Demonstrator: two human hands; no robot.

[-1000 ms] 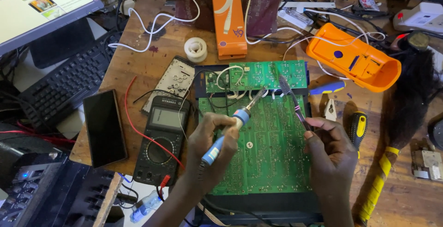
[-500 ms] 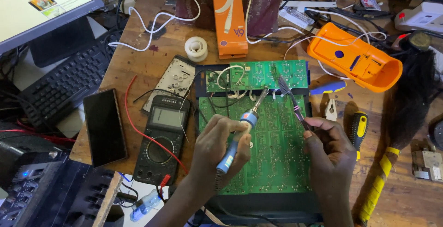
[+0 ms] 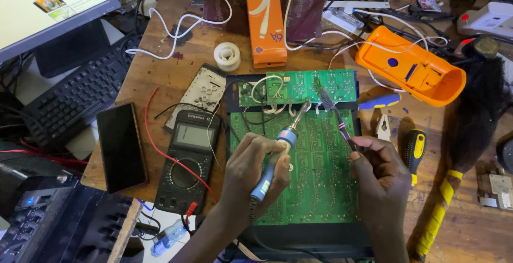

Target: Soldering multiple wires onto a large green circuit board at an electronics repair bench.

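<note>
Left hand is gripping a blue-handled soldering iron, tip angling up-right toward the small green circuit board. Right hand is pinching thin dark tweezers, pointing up-left at the same spot.

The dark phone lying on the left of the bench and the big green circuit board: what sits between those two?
In the head view, a black multimeter lies between the phone and the green board, with a red lead curving across the wood beside it.

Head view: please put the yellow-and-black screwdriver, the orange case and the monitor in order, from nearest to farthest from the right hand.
Measured from the right hand:
1. Yellow-and-black screwdriver, just to its right.
2. Orange case, beyond it, up and to the right.
3. Monitor, far across the bench at the upper left.
</note>
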